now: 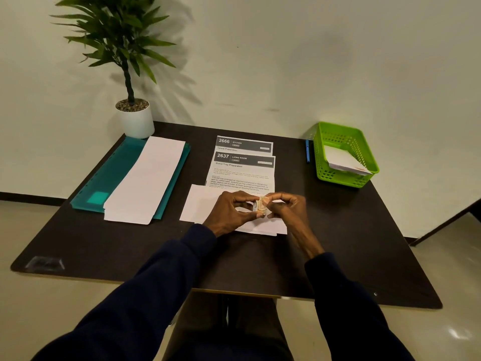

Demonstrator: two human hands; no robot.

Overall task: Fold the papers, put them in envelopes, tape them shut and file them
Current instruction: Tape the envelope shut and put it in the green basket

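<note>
Tape roll (261, 206): small, tan, edge-on. Fingers of left hand (231, 212) and right hand (289, 207) both pinch it, just above a flat white envelope (197, 204) mid-surface (130, 251). Printed sheets (243, 175) lie just beyond. Teal folder (112, 175) sits left, green basket (343, 178) at far-right edge. Wide dark strip between hands and near edge.

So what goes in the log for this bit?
left hand: holds tape roll | right hand: pinches tape roll | envelope: flat on table under hands
</note>
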